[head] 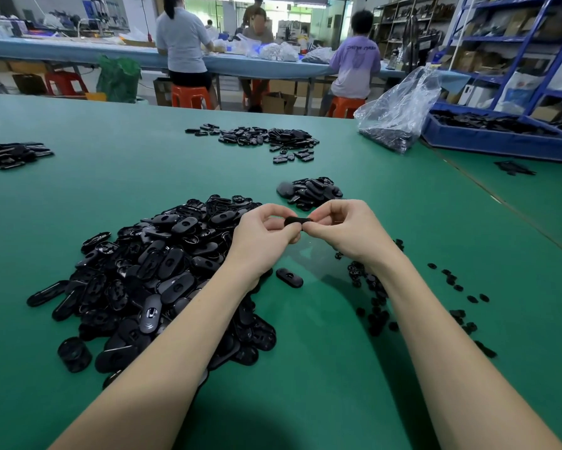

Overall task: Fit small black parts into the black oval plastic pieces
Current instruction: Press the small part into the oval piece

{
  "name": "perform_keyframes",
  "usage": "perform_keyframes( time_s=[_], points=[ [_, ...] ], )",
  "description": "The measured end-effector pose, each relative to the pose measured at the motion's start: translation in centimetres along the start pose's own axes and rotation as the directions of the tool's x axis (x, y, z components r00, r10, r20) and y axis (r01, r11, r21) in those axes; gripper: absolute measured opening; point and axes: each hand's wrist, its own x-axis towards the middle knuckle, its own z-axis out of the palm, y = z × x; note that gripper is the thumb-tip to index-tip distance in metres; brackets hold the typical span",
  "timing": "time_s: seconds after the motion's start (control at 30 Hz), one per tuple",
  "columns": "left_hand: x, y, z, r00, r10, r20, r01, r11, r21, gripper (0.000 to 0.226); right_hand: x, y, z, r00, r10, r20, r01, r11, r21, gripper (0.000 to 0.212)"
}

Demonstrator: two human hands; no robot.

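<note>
A black oval plastic piece [296, 222] is held above the green table between both hands. My left hand [266, 233] grips its left end with curled fingers, and my right hand [341, 227] pinches its right end. A big heap of black oval pieces [162, 280] lies to the left under my left forearm. One single oval piece [289, 277] lies on the table just below my hands. Small black parts [373, 306] are scattered at the right around my right forearm. Whether a small part sits in the held piece is hidden by my fingers.
A smaller pile of oval pieces [310, 192] lies just beyond my hands, with more piles further back [266, 139] and at far left [11, 154]. A clear plastic bag [399, 115] and a blue bin [500, 136] stand at the back right. People sit at a far bench.
</note>
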Motion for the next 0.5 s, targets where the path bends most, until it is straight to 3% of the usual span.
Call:
perform_keyframes(
  time_s=[0.17, 0.3, 0.37, 0.43, 0.5],
  points=[
    [0.8, -0.5, -0.4, 0.996, -0.092, 0.012, 0.092, 0.977, -0.191, 0.023, 0.0, 0.2, -0.3, 0.977, -0.212, 0.006, 0.206, 0.944, -0.259, 0.015],
    [1.3, -0.5, -0.6, 0.994, -0.109, 0.029, 0.113, 0.975, -0.192, 0.021, 0.7, 0.7, -0.2, 0.971, -0.203, -0.125, 0.151, 0.929, -0.337, 0.01],
    [1.4, -0.5, -0.6, 0.993, -0.104, 0.054, 0.109, 0.99, -0.094, 0.016, 1.6, 1.2, -0.5, 0.952, -0.154, -0.264, 0.051, 0.932, -0.359, 0.012],
    [1.0, -0.5, -0.6, 0.993, -0.051, 0.102, 0.035, 0.987, 0.158, 0.009, 3.1, 1.6, -0.7, 0.935, -0.098, -0.341, -0.039, 0.927, -0.373, 0.013],
    [0.6, -0.5, -0.7, 0.977, 0.05, 0.208, -0.154, 0.839, 0.522, 0.004, 4.9, 1.8, -0.6, 0.929, -0.044, -0.368, -0.108, 0.918, -0.381, 0.017]
  ],
)
